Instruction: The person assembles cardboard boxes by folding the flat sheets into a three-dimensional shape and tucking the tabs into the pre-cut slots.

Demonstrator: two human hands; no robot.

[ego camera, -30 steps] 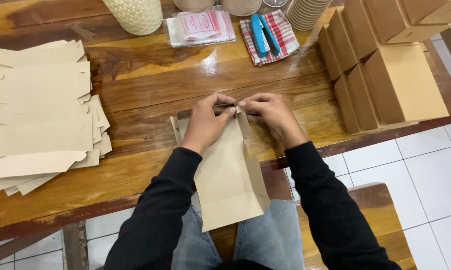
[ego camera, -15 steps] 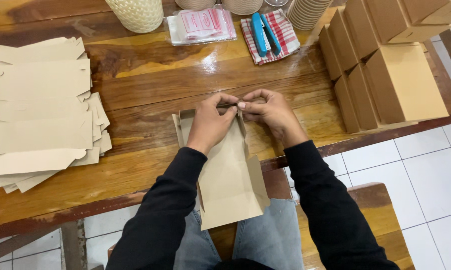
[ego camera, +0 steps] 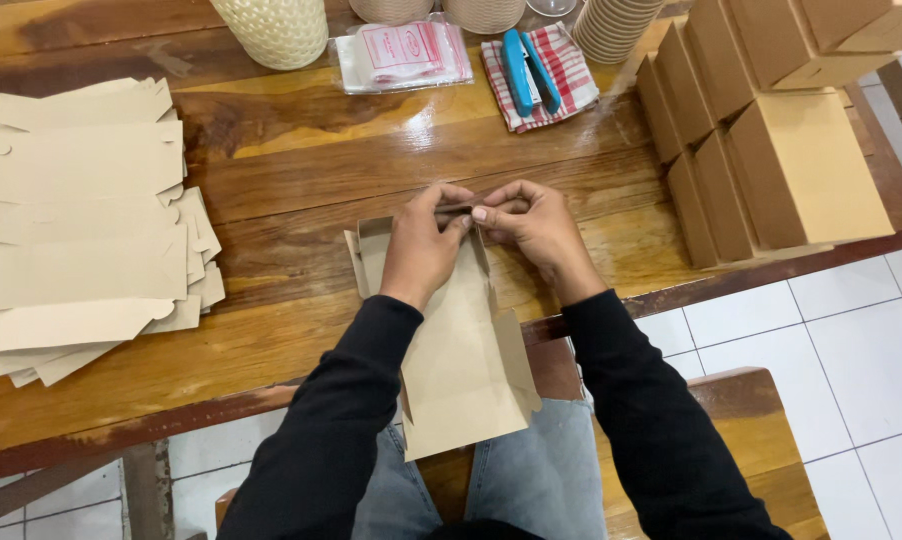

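**Head view: folding the far end of a flat cardboard blank**

Head camera looks down on my two hands meeting at the far end of a kraft cardboard box blank (ego camera: 461, 350). It lies partly on the wooden table (ego camera: 301, 180), and its near end hangs over the table edge above my lap. My left hand (ego camera: 421, 245) rests on the blank with thumb and fingertips pinching the top flap. My right hand (ego camera: 536, 228) comes in from the other side and pinches the same flap, so the fingertips of both hands nearly touch.

I judge the board to be light and thin, stiff across its panels but willing to bend along the scored lines. It looks dry and matt, so it should not slip. Rough pressure away from a score would likely crease or tear it, so I take hold close to the fold, near the flap's edge, with the palm steadying the panel below.

Well to the left lies a stack of flat blanks (ego camera: 81, 220). On the right stand finished boxes (ego camera: 791, 160). A blue stapler (ego camera: 528, 70) lies on a checked cloth (ego camera: 571, 65) beyond my hands.
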